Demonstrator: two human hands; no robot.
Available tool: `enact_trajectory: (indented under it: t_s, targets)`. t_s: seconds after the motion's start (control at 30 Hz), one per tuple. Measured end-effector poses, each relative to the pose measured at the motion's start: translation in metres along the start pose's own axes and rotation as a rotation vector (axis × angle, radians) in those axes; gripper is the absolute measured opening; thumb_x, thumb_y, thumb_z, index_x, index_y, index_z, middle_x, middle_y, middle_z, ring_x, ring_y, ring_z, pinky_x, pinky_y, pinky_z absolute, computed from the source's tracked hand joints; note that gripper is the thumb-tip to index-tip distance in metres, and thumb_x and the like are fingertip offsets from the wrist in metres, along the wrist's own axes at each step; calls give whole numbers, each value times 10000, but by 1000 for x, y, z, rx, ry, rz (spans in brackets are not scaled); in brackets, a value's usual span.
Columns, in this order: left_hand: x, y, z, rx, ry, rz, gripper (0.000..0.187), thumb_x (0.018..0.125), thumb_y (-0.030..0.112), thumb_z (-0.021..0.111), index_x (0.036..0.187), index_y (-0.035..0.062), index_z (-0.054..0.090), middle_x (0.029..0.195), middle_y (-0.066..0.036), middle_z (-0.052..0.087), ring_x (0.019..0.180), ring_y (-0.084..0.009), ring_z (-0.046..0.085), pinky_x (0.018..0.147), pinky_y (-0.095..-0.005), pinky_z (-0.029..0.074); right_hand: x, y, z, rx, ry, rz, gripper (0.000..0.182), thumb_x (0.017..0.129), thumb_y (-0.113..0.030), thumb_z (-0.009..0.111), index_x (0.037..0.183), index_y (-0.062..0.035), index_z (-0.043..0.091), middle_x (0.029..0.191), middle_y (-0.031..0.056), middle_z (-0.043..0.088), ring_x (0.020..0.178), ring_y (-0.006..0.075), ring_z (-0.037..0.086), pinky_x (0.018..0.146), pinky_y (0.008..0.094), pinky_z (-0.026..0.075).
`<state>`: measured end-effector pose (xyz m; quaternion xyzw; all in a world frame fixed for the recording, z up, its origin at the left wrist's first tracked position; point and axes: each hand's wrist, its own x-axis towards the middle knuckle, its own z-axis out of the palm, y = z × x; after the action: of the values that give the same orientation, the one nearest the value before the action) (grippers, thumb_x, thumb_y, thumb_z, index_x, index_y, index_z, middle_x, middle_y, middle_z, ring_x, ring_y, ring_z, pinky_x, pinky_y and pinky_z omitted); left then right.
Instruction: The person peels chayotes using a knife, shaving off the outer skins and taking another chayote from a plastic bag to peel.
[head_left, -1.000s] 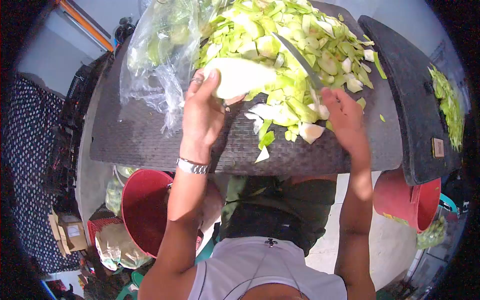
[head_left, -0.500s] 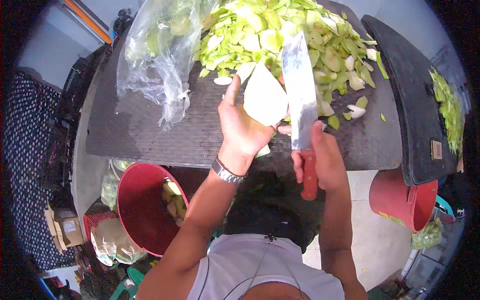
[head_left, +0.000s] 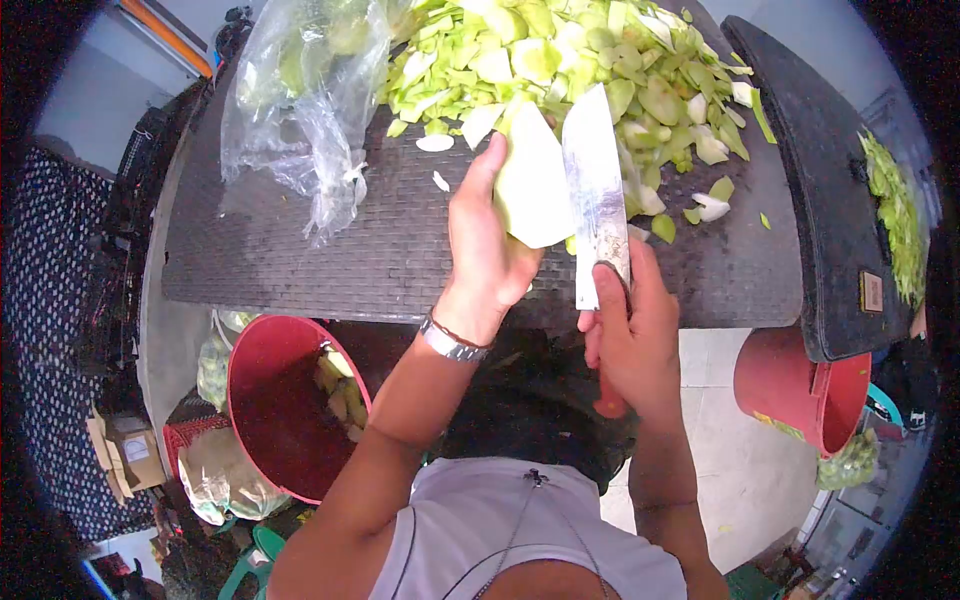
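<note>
The left hand (head_left: 485, 235) cups a pale peeled piece of produce (head_left: 530, 180) above the near side of the bench (head_left: 400, 265), thumb along its side, while the right hand (head_left: 640, 335) grips a broad knife (head_left: 597, 190), blade up beside it; from my remote post I cannot tell whether the two touch. Just beyond both hands, a heap of green and white peelings (head_left: 560, 65) covers the bench. Left of the left hand, a clear plastic bag (head_left: 325, 150) holds green produce, blurred by the film. Below and left of the hands, I see pale pieces inside a red bucket (head_left: 270, 430); below and right sits a second red bucket (head_left: 785, 385), its contents unclear to me. The left fingers are largely hidden behind the produce, and the right fist covers most of the knife's handle. My view's top edge crops heap and bag.
</note>
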<state>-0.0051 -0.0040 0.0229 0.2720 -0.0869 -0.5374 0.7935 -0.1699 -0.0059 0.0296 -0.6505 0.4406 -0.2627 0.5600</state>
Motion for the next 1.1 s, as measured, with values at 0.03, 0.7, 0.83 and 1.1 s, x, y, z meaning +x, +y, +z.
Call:
enact_trajectory:
  t_s: [0.03,0.7,0.83,1.1]
  targets:
    - [-3,0,3,25,5,11,466,1065,384,457,1392,59,528,1303,-83,641,1202,-221,623,1048,-432,480,1,0,-1,-18,-14,-3,230,1064,-157,499,1251,-27,532,681,59,610,485,114,555,438,291,434]
    - [-17,-31,-11,186,-12,46,526,1080,428,419,1375,5,519,1243,-136,659,1108,-249,661,979,-399,516,14,4,5,22,-113,66,237,1117,-280,381,1084,-47,407,589,33,517,405,107,508,374,281,424]
    - [-21,-34,-17,287,36,73,522,1078,438,423,1331,0,549,1192,-126,675,1069,-229,668,951,-377,526,19,26,8,-148,-44,-77,259,1115,-309,381,1079,-52,398,566,36,503,400,116,510,378,290,428]
    - [-18,-37,-19,105,52,53,500,1073,425,406,1319,16,557,1153,-117,695,1012,-259,689,956,-403,527,20,9,7,216,-194,141,233,1099,-266,426,1189,-51,429,658,29,517,434,91,468,391,265,408]
